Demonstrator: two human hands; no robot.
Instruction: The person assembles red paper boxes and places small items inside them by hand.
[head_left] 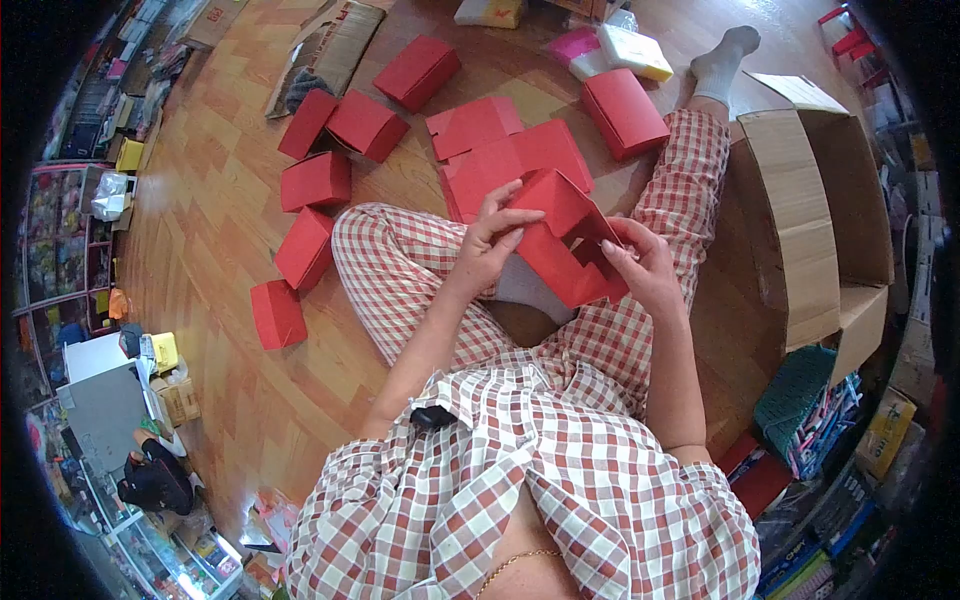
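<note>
Between my two hands, above my lap, is a partly folded red cardboard box (555, 255) with an open end facing me. My left hand (490, 240) pinches its left edge, thumb and fingers on the red card. On the other side, my right hand (645, 262) grips the box wall near the open end. Flat, unfolded red card sheets (490, 160) lie on the floor just beyond, partly hidden behind the held box. A closed red box (625, 112) sits by my outstretched leg, and several more folded boxes (305, 248) form a curve on the left.
A large open brown carton (800, 220) stands to my right, with a green basket (795, 398) of pens or similar sticks below it. Flattened cardboard (330, 55) and plastic-wrapped packs (635, 52) lie at the far side. Another person (158, 478) is at the lower left near shelves.
</note>
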